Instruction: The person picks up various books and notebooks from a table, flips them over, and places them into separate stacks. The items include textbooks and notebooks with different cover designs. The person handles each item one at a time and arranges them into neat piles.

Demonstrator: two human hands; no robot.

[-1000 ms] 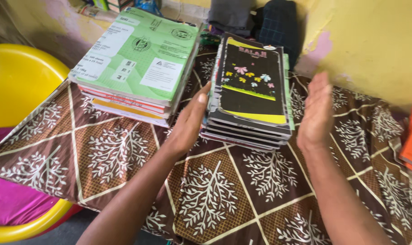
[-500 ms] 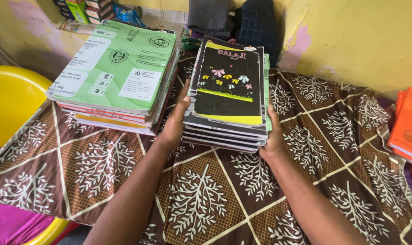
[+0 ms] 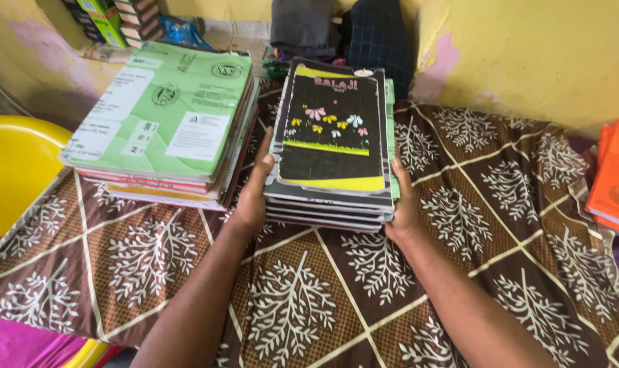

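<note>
A stack of notebooks [image 3: 333, 146] with a black cover showing small flowers and a yellow strip lies on a brown cloth with white tree prints [image 3: 459, 225]. My left hand [image 3: 253, 194] presses against the stack's left side. On the opposite side my right hand [image 3: 403, 204] grips the stack's right edge, fingers tucked under the books. Both hands clamp the stack between them.
A taller pile of books topped by a green cover [image 3: 163, 123] sits just left of the stack. A yellow plastic chair [image 3: 13, 167] is at far left. Orange books [image 3: 616, 180] lie at the right edge. Folded dark clothes [image 3: 343, 27] rest against the yellow wall behind.
My hands were apart, beside the stack one second ago; they have closed in onto its two sides and now grip it. The view has shifted slightly.
</note>
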